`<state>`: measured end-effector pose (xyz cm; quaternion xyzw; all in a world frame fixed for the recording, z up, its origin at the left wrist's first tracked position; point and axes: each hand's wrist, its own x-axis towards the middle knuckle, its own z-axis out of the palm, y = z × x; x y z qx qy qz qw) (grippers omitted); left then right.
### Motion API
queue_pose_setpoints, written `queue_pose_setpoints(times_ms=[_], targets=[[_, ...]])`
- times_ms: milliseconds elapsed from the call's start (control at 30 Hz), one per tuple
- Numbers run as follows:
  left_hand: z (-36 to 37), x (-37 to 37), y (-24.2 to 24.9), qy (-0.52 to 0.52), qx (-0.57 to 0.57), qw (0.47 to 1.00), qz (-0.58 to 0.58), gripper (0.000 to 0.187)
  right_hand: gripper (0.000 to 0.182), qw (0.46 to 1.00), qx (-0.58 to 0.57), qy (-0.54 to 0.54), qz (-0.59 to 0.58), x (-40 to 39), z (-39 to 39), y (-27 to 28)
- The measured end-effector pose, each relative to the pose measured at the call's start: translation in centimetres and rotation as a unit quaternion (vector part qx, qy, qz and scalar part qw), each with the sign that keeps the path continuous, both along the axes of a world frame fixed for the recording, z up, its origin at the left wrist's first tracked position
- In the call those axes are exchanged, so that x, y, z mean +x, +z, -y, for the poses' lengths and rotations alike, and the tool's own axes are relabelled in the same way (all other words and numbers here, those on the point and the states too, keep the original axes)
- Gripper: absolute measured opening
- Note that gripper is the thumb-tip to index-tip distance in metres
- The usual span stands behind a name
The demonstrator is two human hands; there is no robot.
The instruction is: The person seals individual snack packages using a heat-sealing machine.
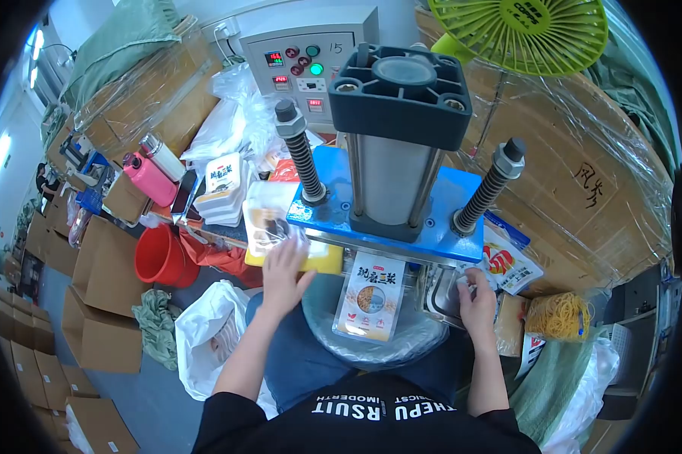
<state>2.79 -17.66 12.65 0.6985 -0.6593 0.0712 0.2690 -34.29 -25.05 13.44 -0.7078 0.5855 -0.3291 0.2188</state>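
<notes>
My left hand lies over a stack of white printed pouches on a yellow block; its fingers are outstretched and slightly blurred at the tips. Curled at the edge of a shiny metal mould is my right hand, its fingers closed on the rim. Between my hands, a white pouch with black lettering and a bowl picture sticks out toward me from under the blue plate of a press. The press cylinder stands above, and the pouch's far end is hidden beneath the plate.
Spring-loaded bolts flank the cylinder. Behind stands a control box with lit displays. Stacked white packs, a pink bottle and a red bucket are at left. Rubber bands and a green fan are at right.
</notes>
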Motion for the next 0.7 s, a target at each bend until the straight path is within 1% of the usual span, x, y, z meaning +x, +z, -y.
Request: queue_pose_setpoints(times_ms=[33,67,133,167,200,233,267,300,367,400,433,500,533,567,600,633,667,700], targets=[[-1.2,-0.2,-0.4,-0.039,0.053,0.996,0.061,0.056,0.020,0.997,-0.045,0.007,0.060,-0.1,0.2,-0.1],[-1.8,-0.2,-0.7,-0.054,0.002,0.998,0.018,0.048,0.020,0.997,-0.043,0.004,0.063,-0.2,0.6,-0.2],[-1.5,0.8,-1.3,-0.065,-0.006,0.995,-0.070,0.032,0.024,0.991,-0.051,0.078,0.091,-0.9,0.3,0.0],[-0.6,0.5,-0.6,-0.066,-0.063,0.993,-0.068,0.018,0.020,0.985,0.011,0.057,0.162,-0.2,-0.2,0.5],[-0.1,0.4,-0.5,-0.046,-0.059,0.993,-0.096,0.018,0.020,0.986,0.014,0.060,0.156,0.2,-0.6,0.6],[0.4,0.3,-0.3,-0.025,-0.059,0.991,-0.121,0.017,0.019,0.956,0.084,0.056,0.276,0.7,-0.8,0.7],[0.7,-0.5,0.3,-0.001,-0.084,0.983,-0.166,0.018,0.019,0.906,0.152,0.049,0.391,1.0,-1.0,0.8],[0.4,-1.5,1.0,-0.003,-0.083,0.982,-0.169,0.018,0.018,0.901,0.163,0.063,0.398,1.1,-1.4,0.7],[-0.6,-3.8,2.4,-0.010,-0.046,0.984,-0.173,0.019,0.016,0.932,0.212,0.103,0.276,1.3,-2.3,1.5],[-1.0,-5.4,2.7,-0.037,-0.053,0.978,-0.198,0.020,0.015,0.954,0.135,0.168,0.209,1.8,-2.4,2.4],[-1.2,-6.5,3.2,-0.042,-0.049,0.977,-0.204,0.020,0.015,0.956,0.137,0.161,0.205,2.3,-2.3,3.5],[-1.8,-8.1,3.9,-0.141,0.018,0.969,-0.201,0.020,0.017,0.941,0.056,0.316,0.109,3.3,-1.7,5.9],[-1.9,-8.5,4.1,-0.162,0.061,0.961,-0.215,0.017,0.017,0.942,0.058,0.313,0.107,4.0,-1.3,6.8],[-2.1,-8.8,4.5,-0.166,0.063,0.960,-0.216,0.017,0.017,0.924,0.052,0.370,0.080,4.8,-1.0,7.6],[-2.3,-9.0,4.9,-0.192,0.134,0.933,-0.273,0.013,0.018,0.902,0.044,0.426,0.053,5.2,-0.9,8.0],[-2.4,-9.1,5.1,-0.214,0.203,0.898,-0.327,0.010,0.018,0.902,0.043,0.426,0.053,5.3,-1.0,7.8],[-2.6,-9.1,5.0,-0.213,0.200,0.899,-0.326,0.010,0.019,0.902,0.045,0.423,0.069,5.4,-1.1,7.4],[-3.0,-9.2,4.6,-0.180,0.275,0.828,-0.454,0.011,0.021,0.901,0.047,0.422,0.086,5.7,-1.1,7.0]])
